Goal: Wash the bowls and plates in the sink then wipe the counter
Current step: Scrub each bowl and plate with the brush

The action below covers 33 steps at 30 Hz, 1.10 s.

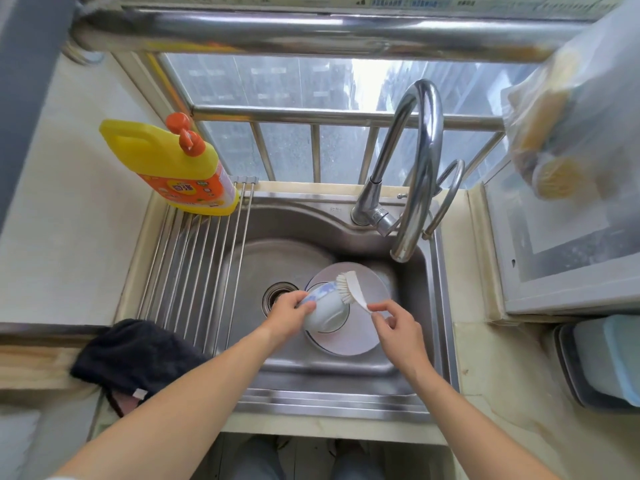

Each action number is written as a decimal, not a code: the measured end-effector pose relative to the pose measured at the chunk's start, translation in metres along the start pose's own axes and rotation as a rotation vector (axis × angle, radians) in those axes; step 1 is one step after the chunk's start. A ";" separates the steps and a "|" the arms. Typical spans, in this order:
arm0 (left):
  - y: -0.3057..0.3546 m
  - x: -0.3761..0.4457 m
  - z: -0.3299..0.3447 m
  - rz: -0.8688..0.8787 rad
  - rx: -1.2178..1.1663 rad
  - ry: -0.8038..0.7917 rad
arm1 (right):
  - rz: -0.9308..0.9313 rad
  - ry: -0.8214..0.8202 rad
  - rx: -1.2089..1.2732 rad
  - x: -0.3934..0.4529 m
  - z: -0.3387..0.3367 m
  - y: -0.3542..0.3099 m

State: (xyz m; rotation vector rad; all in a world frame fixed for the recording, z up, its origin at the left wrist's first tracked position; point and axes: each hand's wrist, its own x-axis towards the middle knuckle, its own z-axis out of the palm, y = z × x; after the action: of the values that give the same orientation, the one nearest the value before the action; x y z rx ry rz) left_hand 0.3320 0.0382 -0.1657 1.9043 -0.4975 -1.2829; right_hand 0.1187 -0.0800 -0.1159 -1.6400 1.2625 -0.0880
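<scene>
A white bowl with a blue pattern (327, 311) is tipped on its side over the steel sink (311, 370), and my left hand (292, 311) grips its rim. My right hand (398, 329) pinches the handle of a white dish brush (349, 289); its bristles touch the bowl's outer wall. Under both lies a white plate (360, 337) flat on the sink floor, partly hidden by the bowl and my hands.
The drain (275, 294) sits left of the plate. The faucet spout (419, 161) arches over the sink's far right. A roll-up rack (194, 268) covers the sink's left side, with a yellow detergent bottle (173, 164) on it. A black cloth (133, 355) lies at front left.
</scene>
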 end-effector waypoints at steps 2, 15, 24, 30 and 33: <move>0.001 0.001 0.000 -0.009 -0.060 -0.012 | 0.051 0.041 -0.010 0.001 0.002 0.001; 0.014 0.008 0.000 -0.096 -0.057 -0.018 | 0.111 0.056 -0.146 0.021 -0.004 -0.008; 0.020 0.014 0.002 -0.159 -0.044 0.005 | 0.093 0.033 -0.128 0.024 -0.008 -0.011; 0.020 0.014 0.001 -0.182 -0.065 -0.002 | 0.048 0.004 -0.097 0.021 0.000 -0.023; 0.018 0.013 -0.001 -0.192 -0.083 -0.024 | 0.088 0.008 -0.105 0.026 -0.004 -0.026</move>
State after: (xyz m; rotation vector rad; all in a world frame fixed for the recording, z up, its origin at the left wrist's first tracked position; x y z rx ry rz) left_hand 0.3402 0.0184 -0.1598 1.9044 -0.2738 -1.4280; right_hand 0.1455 -0.1039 -0.1075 -1.6721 1.3637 0.0266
